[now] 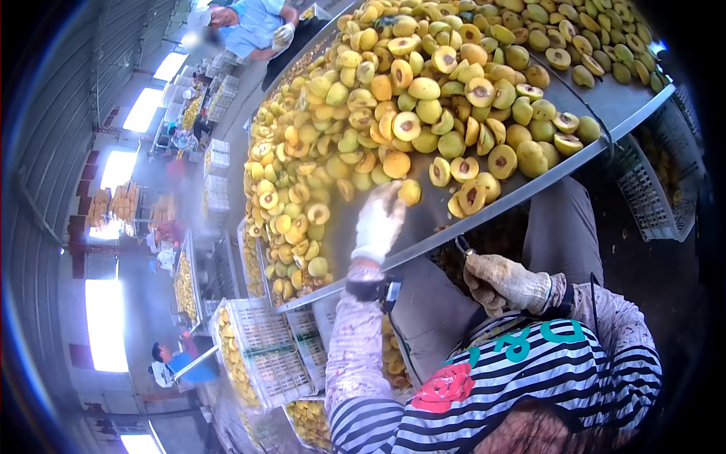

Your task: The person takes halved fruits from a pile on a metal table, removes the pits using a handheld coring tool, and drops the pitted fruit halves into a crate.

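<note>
Halved yellow peaches [406, 126], many with brown pit hollows showing, are heaped on a metal table [446, 219]. My left hand [380, 219], in a white glove, reaches over the table edge. Its fingers are curled against a yellow peach half [409, 192] near the front of the heap. My right hand [510, 282], in a stained knit glove, is closed in front of my body, below the table edge. From it sticks out a small tool with a curved metal tip [463, 244]; its handle is mostly hidden in the glove.
A raised metal rim [560, 170] runs along the table's near side. Plastic crates [265, 356] of fruit stand at the lower left, another crate [656, 181] at the right. Across the table stands a person in a blue shirt [261, 26]. More people work farther left.
</note>
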Demonstrator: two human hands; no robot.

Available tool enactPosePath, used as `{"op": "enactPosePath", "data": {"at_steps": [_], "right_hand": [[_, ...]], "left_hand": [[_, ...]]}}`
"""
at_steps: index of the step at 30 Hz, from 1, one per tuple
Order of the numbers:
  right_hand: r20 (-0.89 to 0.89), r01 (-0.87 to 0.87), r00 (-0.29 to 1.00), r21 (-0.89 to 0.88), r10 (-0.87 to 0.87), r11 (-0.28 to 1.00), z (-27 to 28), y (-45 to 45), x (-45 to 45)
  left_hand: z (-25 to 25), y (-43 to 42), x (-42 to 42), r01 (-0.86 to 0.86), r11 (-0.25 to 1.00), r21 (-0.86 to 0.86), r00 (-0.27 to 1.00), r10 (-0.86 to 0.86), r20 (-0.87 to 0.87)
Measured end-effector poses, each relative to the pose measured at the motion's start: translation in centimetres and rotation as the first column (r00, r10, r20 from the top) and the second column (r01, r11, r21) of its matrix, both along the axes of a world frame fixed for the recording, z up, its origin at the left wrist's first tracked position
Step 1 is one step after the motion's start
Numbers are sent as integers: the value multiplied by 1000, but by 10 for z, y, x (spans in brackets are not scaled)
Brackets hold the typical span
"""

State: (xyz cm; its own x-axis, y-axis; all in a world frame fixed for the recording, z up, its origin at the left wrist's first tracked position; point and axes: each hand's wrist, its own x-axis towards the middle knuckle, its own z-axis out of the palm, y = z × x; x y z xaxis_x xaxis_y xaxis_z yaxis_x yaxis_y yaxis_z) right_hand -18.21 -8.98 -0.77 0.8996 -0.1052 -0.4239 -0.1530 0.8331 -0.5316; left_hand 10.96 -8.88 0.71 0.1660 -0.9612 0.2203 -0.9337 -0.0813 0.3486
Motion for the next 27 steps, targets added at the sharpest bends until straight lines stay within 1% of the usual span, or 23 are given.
{"op": "enactPosePath", "data": {"at_steps": [1, 2, 3, 4, 5, 6, 7, 8, 10, 12, 13, 14, 16, 18, 19, 22, 23, 26, 27], "right_hand": [[23, 11, 1000, -4, -11, 1000, -1, 0, -4], [42, 19, 999, -3, -19, 1000, -1, 0, -8], [6, 25, 1000, -13, -25, 1000, 0, 1, -12], [-3, 32, 999, -39, -32, 999, 2, -1, -15], [-14, 33, 999, -63, -34, 997, 4, -2, -18], [-23, 25, 999, -82, -27, 996, 3, -3, -18], [-31, 16, 999, -99, -19, 995, 1, -6, -17], [-12, 25, 1000, -183, -28, 983, 1, -7, -14], [27, 34, 999, -347, -27, 937, 7, -6, -1], [-73, -61, 997, -447, 31, 892, 13, -3, 16], [-127, -113, 990, -490, 57, 864, 14, 0, 25], [-182, -164, 980, -531, 77, 831, 14, 3, 32], [-227, -185, 972, -599, 56, 779, 1, 12, 46], [-290, -187, 957, -642, -9, 744, 1, 22, 58], [-313, -216, 950, -649, 2, 730, 4, 23, 58], [-299, -214, 954, -699, -7, 682, -12, 24, 65], [-264, -223, 963, -697, 44, 681, -5, 20, 66], [-229, -217, 972, -780, 55, 587, -11, 17, 77], [-282, -278, 956, -778, 82, 564, 0, 14, 78]], "left_hand": [[-27, -12, 1, 24, 997, 74, 997, -30, 78], [-37, -23, -6, 39, 988, 151, 987, -62, 151], [-45, -29, -9, 51, 991, 125, 924, -94, 370], [-51, -32, -7, 26, 982, 189, 998, -37, 56], [-41, -33, -11, 20, 964, 264, 965, 50, -258], [-31, -28, -13, 31, 939, 342, 829, 167, -534], [-22, -15, -18, 102, 981, 166, 506, 92, -857], [-5, 2, -31, 75, 990, 116, 273, 91, -958], [13, 35, -58, -4, 998, 62, -85, 61, -994], [5, 62, -75, -66, 998, 13, -163, 2, -987], [0, 73, -82, -110, 994, -11, -156, -28, -987], [5, 76, -96, -227, 973, 48, -10, 47, -999], [1, 80, -105, -377, 925, 46, 37, 65, -997], [-10, 83, -106, -437, 899, 39, -64, 12, -998], [-14, 84, -105, -463, 886, 38, -114, -16, -993], [-5, 78, -107, -539, 839, 82, -228, -52, -972], [-7, 80, -104, -530, 847, 44, -287, -131, -949], [-9, 84, -95, -515, 857, -9, -323, -204, -924], [-14, 86, -89, -480, 877, -28, -350, -221, -910]]}}
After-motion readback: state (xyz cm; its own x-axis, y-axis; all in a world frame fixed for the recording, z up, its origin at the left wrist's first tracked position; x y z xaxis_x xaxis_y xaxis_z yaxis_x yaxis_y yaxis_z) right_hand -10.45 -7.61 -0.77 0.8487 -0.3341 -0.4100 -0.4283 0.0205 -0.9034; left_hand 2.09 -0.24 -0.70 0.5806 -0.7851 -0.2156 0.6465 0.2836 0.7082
